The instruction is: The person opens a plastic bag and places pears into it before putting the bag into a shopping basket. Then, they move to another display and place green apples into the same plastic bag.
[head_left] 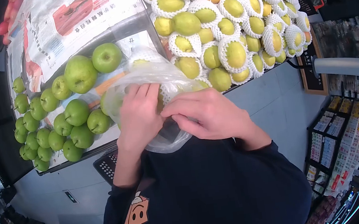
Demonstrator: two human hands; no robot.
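Observation:
A clear plastic bag [165, 75] hangs at the front of the fruit stand, close to my chest. My left hand [141, 112] is closed on the bag's bunched film, its fingers curled over the upper part. Just right of it, my right hand [207, 113] pinches the film between thumb and fingertips, nearly touching the left hand. White foam netting shows through the plastic behind my hands; what lies deeper in the bag is hidden. Green apples [77, 112] lie left of the bag, and yellow-green pears [233, 55] in white foam nets are heaped to its right.
Newspaper sheets [80, 16] line the stand behind the apples. A roll of plastic bags [338, 67] is mounted at the right. Below it stand shelves of packaged goods [328, 142]. A black perforated crate [107, 167] sits under the stand's front edge.

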